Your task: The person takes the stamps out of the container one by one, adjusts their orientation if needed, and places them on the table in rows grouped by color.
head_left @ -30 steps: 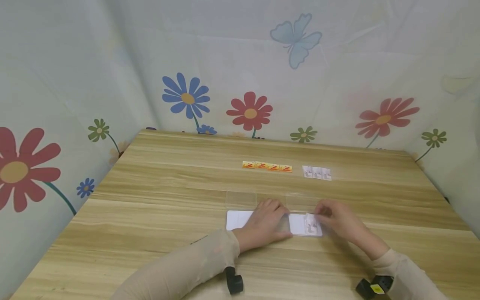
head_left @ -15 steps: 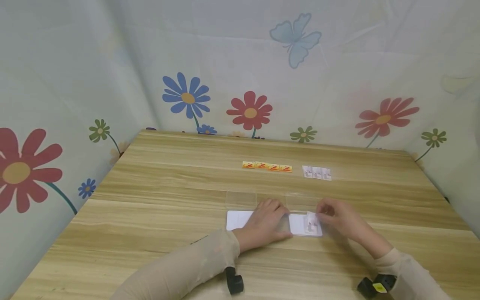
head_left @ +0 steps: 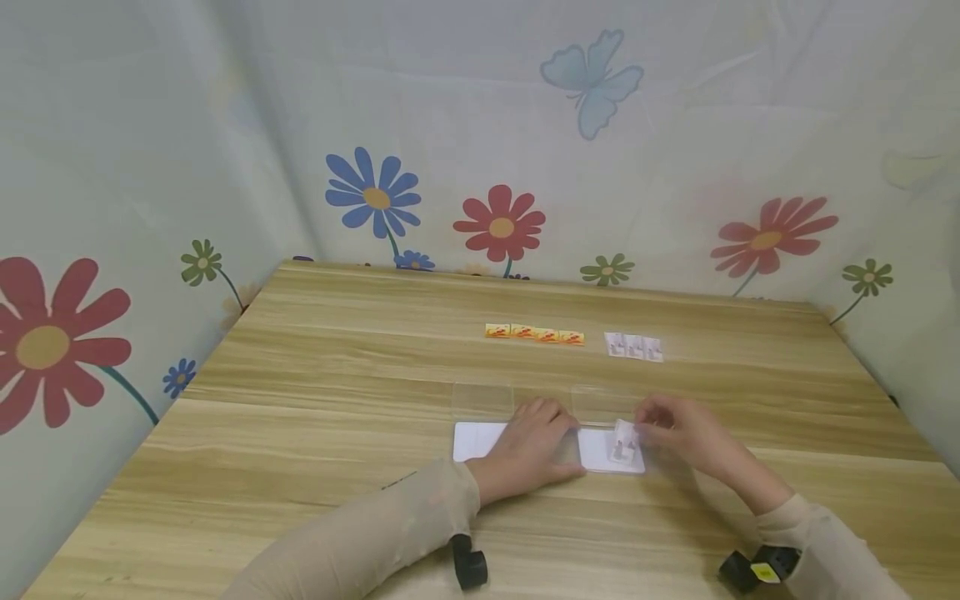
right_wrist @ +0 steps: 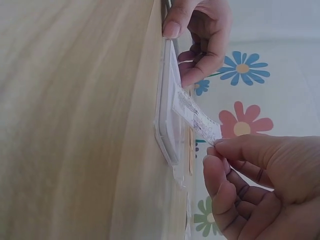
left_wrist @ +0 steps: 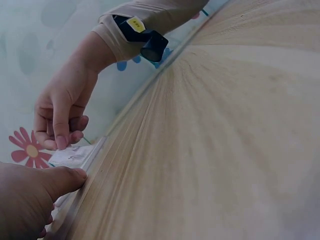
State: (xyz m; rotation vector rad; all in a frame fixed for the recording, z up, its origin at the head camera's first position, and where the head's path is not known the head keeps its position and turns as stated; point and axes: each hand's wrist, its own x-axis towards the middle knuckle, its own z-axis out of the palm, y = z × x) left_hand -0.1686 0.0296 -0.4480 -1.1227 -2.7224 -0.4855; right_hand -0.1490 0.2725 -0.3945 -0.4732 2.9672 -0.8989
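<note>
My right hand (head_left: 686, 437) pinches one end of a small white printed slip (head_left: 624, 442) between thumb and forefinger. The slip curves up from the right-hand white flat case (head_left: 596, 454); in the right wrist view the slip's (right_wrist: 197, 120) far end lies against the case (right_wrist: 169, 100). My left hand (head_left: 528, 442) rests between two such cases, its thumb and fingers holding the left end of the right-hand one. A clear lid (head_left: 603, 402) lies folded back behind it. The other white case (head_left: 472, 440), partly hidden by my left hand, also has a clear lid (head_left: 482, 402) laid back.
Toward the back of the wooden table (head_left: 337, 350) lies a row of several yellow-and-red printed pieces (head_left: 535, 333). To its right are three white printed pieces (head_left: 633, 346). A flowered cloth (head_left: 450, 125) hangs behind the table.
My right hand has moved slightly right and drawn its end of the slip upward, so the slip tilts more over the case. My left hand has stayed in place.
</note>
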